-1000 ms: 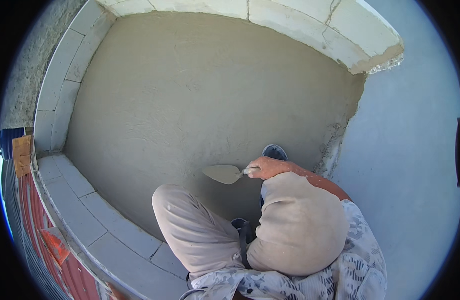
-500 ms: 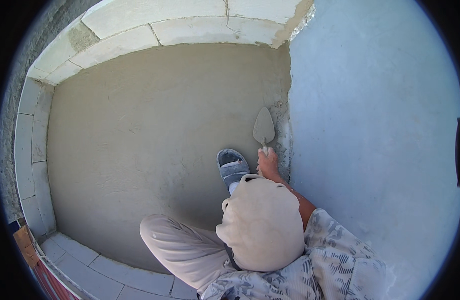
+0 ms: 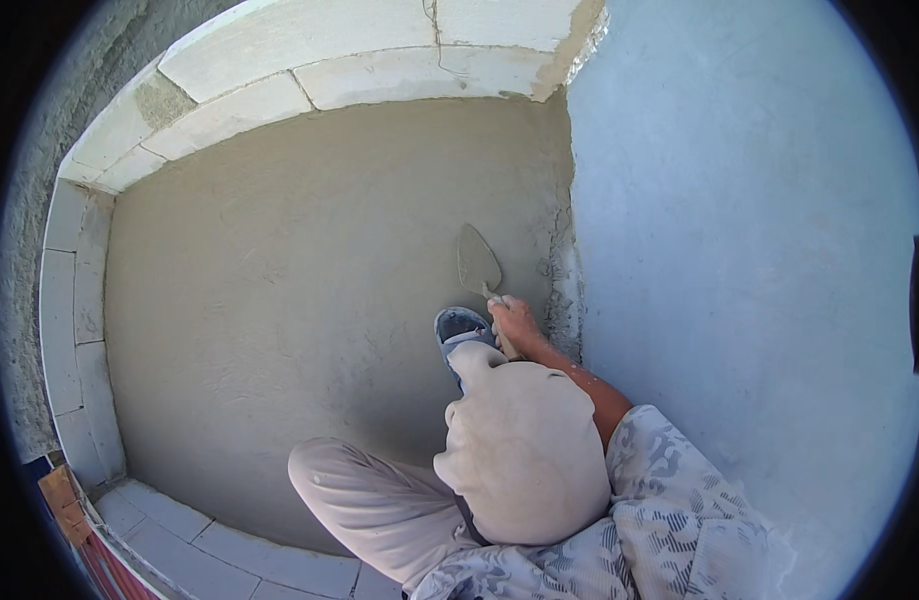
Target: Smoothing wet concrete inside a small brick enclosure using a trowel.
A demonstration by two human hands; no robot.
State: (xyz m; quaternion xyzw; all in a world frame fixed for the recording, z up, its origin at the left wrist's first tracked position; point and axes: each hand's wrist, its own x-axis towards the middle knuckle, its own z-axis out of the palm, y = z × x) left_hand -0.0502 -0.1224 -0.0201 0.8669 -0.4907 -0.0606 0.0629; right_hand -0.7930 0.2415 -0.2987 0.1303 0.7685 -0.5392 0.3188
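Since half a second before, the trowel (image 3: 477, 262) had hardly moved: it stayed near the corner where the wet floor met the wall, while a full second before it had lain flat and pointed toward nine o'clock. The right hand (image 3: 516, 322) was closed tight around the trowel's handle, and the pointed blade stuck out toward eleven o'clock from the hand, lying on or just over the grey screed floor (image 3: 279, 300); which one could not be told. The left hand was not in the picture, so its fingers could not be told. At eight o'clock from the hand, just beside it, sat the toe of a blue-grey shoe (image 3: 462, 327). A bent knee in pale trousers (image 3: 519, 450) filled the space at six o'clock from the hand. The smooth light-blue wall (image 3: 759, 250) rose at three o'clock from the trowel. White blocks (image 3: 309, 60) ran around the floor from eight o'clock to twelve o'clock of the picture.
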